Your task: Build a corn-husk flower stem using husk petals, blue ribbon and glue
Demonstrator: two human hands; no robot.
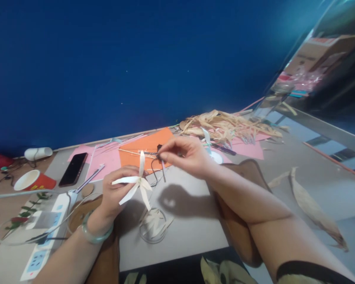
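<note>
My left hand (115, 189) is closed around the base of a flower with several pale, narrow petals (139, 182), which look like dried husk. The petals spread outward toward me. To its upper right, my right hand (186, 156) has thumb and forefinger pinched together. What they hold, if anything, is too small to make out; a thin pale strip (163, 172) hangs just below the fingertips. A small dark object with a black cord (154, 169) shows behind those fingertips, partly hidden. Under the flower, a round clear dish (152, 232) holds several cut pale petals.
Orange paper (130, 158) and pink sheets (106, 157) lie behind my hands. A heap of dried husks (219, 122) is at the back right. On the left are a phone (73, 169), a red paper cup (35, 180) and a power strip (51, 232) with cables.
</note>
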